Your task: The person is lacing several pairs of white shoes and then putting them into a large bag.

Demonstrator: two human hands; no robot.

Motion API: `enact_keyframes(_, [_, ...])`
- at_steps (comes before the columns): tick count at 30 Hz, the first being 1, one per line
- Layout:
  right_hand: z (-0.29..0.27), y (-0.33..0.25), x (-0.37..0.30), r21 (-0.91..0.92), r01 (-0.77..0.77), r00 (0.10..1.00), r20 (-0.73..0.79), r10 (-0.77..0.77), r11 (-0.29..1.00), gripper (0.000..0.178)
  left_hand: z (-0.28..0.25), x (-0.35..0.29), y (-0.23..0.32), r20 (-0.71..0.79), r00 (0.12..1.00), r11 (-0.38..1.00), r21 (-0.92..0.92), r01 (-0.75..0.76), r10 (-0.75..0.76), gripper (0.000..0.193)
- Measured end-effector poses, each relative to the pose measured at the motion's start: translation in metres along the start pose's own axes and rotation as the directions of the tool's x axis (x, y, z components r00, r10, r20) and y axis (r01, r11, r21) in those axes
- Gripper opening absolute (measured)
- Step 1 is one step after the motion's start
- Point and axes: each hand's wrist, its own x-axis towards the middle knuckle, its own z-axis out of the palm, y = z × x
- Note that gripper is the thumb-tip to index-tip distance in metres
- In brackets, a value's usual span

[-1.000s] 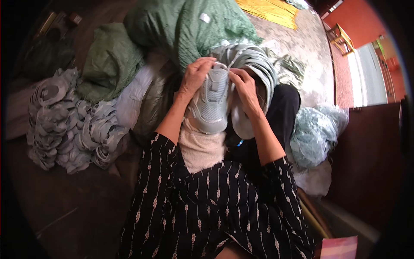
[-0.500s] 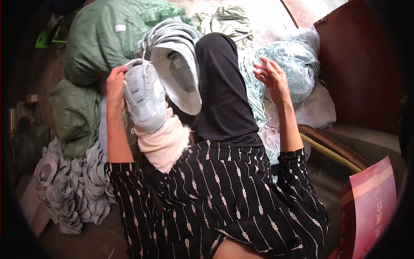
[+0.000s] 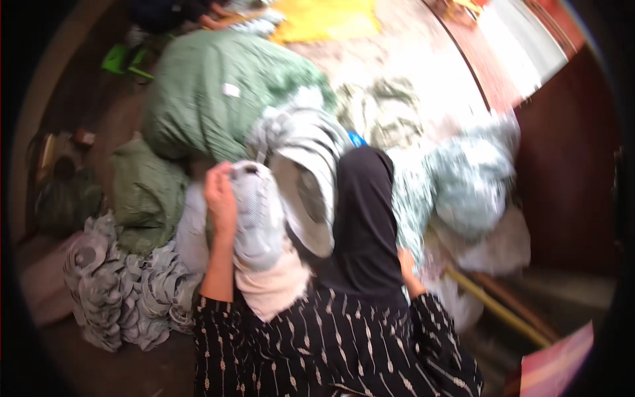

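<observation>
Green woven sacks (image 3: 205, 99) slump behind; left hand (image 3: 221, 195), curled nearly closed, grips a grey sneaker upper (image 3: 258, 215) (probably light, pliable, best held by its collar (image 3: 251, 165)); half-hidden right hand (image 3: 406, 262) unreadable.

Right hand (image 3: 407, 265) — partly hidden behind trousered leg (image 3: 364, 228).

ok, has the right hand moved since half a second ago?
Yes. Against the plastic-wrapped bundle, the right hand has shifted left and back toward the body, now beside the black-clad leg.
</observation>
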Motion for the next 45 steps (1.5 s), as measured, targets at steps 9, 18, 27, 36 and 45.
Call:
enact_keyframes(9, [0.031, 0.083, 0.025, 0.110, 0.176, 0.984, -0.054, -0.171, 0.978, 0.024, 0.020, -0.008, 0.023, -0.107, 0.976, 0.978, 0.106, -0.180, 0.192, 0.014])
enact_keyframes(18, [-0.036, 0.060, 0.011, 0.281, 0.145, 0.939, -0.340, -0.042, 0.949, 0.021, -0.084, -0.025, 0.173, 0.095, 0.947, 0.786, -0.586, -0.195, 0.305, 0.044])
enact_keyframes(27, [-0.047, 0.048, 0.007, 0.360, 0.181, 0.905, -0.425, -0.012, 0.915, 0.020, -0.251, -0.066, 0.302, -0.152, 0.636, 0.556, -0.361, -0.748, 0.757, 0.104])
enact_keyframes(36, [-0.054, 0.052, -0.013, 0.496, 0.333, 0.763, -0.641, 0.080, 0.802, 0.017, -0.367, 0.021, 0.235, -0.192, 0.604, 0.434, -0.535, -0.725, 0.773, 0.105])
enact_keyframes(45, [-0.047, 0.071, 0.020, 0.556, 0.336, 0.929, -0.327, -0.172, 0.760, 0.017, -0.365, 0.001, 0.238, -0.209, 0.603, 0.393, -0.588, -0.707, 0.770, 0.105])
